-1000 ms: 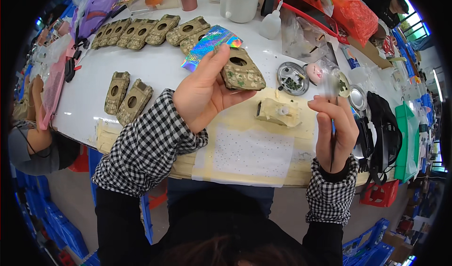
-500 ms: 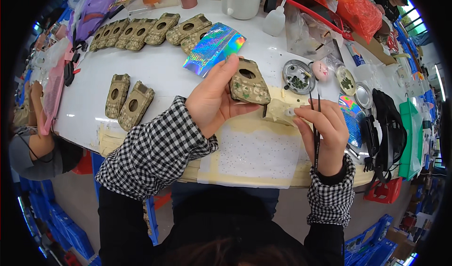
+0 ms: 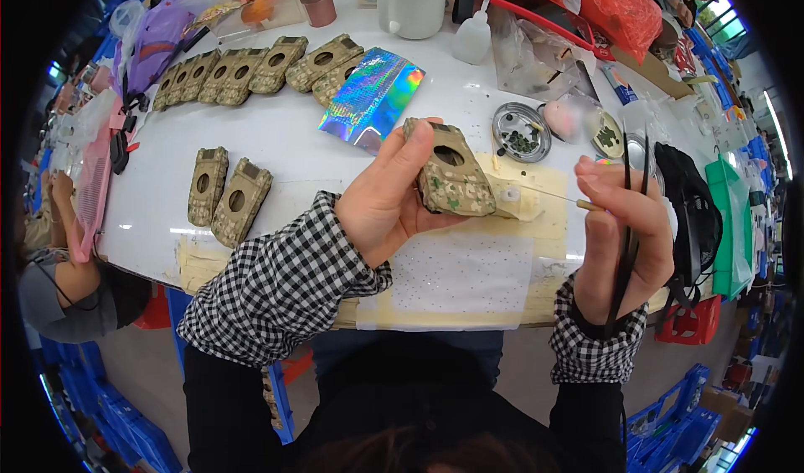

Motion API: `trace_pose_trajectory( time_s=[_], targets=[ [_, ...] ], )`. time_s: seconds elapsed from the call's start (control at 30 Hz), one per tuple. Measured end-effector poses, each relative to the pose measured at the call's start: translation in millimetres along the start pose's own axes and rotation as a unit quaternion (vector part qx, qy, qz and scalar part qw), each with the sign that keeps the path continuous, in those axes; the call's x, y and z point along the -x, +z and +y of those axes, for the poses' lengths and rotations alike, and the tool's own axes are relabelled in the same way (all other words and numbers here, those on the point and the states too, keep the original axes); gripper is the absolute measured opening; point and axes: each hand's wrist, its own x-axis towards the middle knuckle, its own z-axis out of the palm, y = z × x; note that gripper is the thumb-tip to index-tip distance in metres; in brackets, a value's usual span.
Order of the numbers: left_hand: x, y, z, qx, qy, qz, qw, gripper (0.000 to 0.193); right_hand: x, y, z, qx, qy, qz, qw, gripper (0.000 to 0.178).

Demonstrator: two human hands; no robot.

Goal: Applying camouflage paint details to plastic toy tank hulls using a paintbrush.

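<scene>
My left hand (image 3: 387, 184) grips a camouflage-patterned model tank hull (image 3: 455, 180) with a round hole in its top. To its right, my right hand (image 3: 630, 230) is raised off the table, closed round a thin needle-like tool (image 3: 553, 193) with a short yellowish end. Black tweezers (image 3: 626, 259) are tucked in the same hand, their tips pointing away from me. The needle's far tip reaches over a cream-coloured pad (image 3: 517, 198) beside the hull. Behind my left hand lies a shiny holographic pouch (image 3: 373, 96).
Two similar hulls (image 3: 239, 202) lie at left, with a row of several more (image 3: 276, 64) behind. A round dish (image 3: 521, 133) holds small dark green pieces. A dotted white sheet (image 3: 452, 276) is taped at the near edge. A white mug (image 3: 414, 4) and squeeze bottle (image 3: 473, 37) stand far back.
My right hand has moved right, away from the pad and hull, and now the thin needle-like tool shows in it. The tweezers moved along with it. My left hand keeps holding the hull.
</scene>
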Motion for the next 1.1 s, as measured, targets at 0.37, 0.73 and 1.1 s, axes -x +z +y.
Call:
trace_pose_trajectory(
  time_s=[0.37, 0.73, 1.1],
  targets=[
    [3.9, 0.2, -5.5, -0.015, -0.011, -0.049, 0.999, 0.063, 10.3, 40.6, 8.0, -0.159, 0.091, -0.002, 0.983, 0.010],
    [3.0, -1.6, -7.8, -0.019, -0.006, -0.056, 0.998, 0.064, 10.6, 42.9, 11.9, -0.151, 0.064, -0.008, 0.986, 0.010],
    [3.2, -1.8, -8.0, -0.017, -0.005, -0.053, 0.998, 0.063, 11.0, 43.2, 11.7, -0.152, 0.063, -0.008, 0.986, 0.012]
  ],
)
